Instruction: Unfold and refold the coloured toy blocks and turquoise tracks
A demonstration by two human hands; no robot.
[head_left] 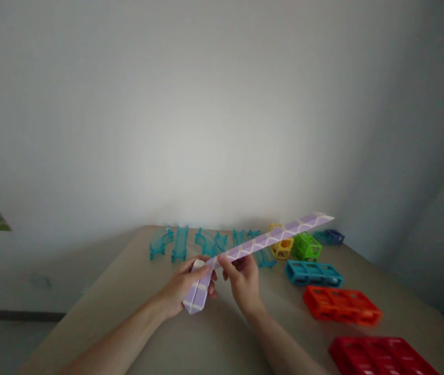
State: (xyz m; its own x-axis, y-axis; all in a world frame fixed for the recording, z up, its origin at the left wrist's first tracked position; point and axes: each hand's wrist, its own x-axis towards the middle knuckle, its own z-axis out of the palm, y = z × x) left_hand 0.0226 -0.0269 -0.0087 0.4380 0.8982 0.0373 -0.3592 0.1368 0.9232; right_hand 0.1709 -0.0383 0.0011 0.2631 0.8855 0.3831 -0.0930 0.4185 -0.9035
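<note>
A lavender and white twisty snake puzzle [272,237] is held above the table in both hands. Its long straight stretch slants up to the right and ends in a pointed tip, while the near end is folded back on itself into a short double section. My left hand [185,286] is closed around that folded part, thumb on top. Close to the bend, my right hand [243,284] pinches the start of the straight stretch between thumb and fingers. Some fingers of both hands are hidden behind the puzzle.
Clear blue track pieces [181,244] stand along the table's [108,307] back by the wall. Down the right side lie yellow [282,250], green [306,246], blue [314,273], orange [342,304] and red [381,357] open-frame blocks, with a dark blue one [334,237] in the far corner.
</note>
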